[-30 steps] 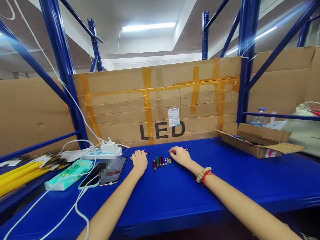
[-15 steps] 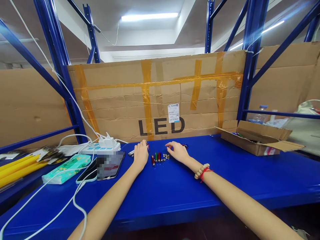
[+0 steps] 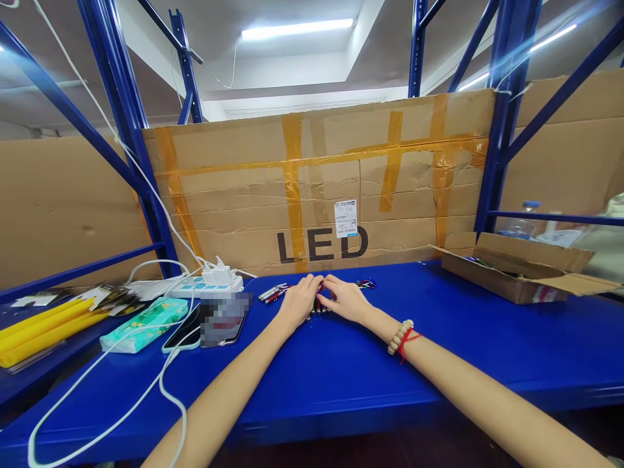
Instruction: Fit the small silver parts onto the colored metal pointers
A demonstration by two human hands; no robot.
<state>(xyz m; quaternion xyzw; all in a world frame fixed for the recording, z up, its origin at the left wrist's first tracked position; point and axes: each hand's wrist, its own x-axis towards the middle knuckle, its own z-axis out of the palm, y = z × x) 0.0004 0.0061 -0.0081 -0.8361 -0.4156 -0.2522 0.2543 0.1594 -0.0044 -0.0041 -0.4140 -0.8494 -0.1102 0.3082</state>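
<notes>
On the blue table (image 3: 316, 383), small metal tubes (image 3: 319, 311) are partly covered by the left hand (image 3: 299, 302) and right hand (image 3: 347, 299). The fingertips are brought together above them; whether an item is gripped cannot be told. Slightly farther left, a tube bundle (image 3: 273, 292) is laid flat. An open carton (image 3: 507, 279) is located far right, before the cardboard panel (image 3: 234, 208).

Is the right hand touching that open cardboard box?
Apart: the head view shows blue tabletop between the right hand and the cardboard box.
</notes>
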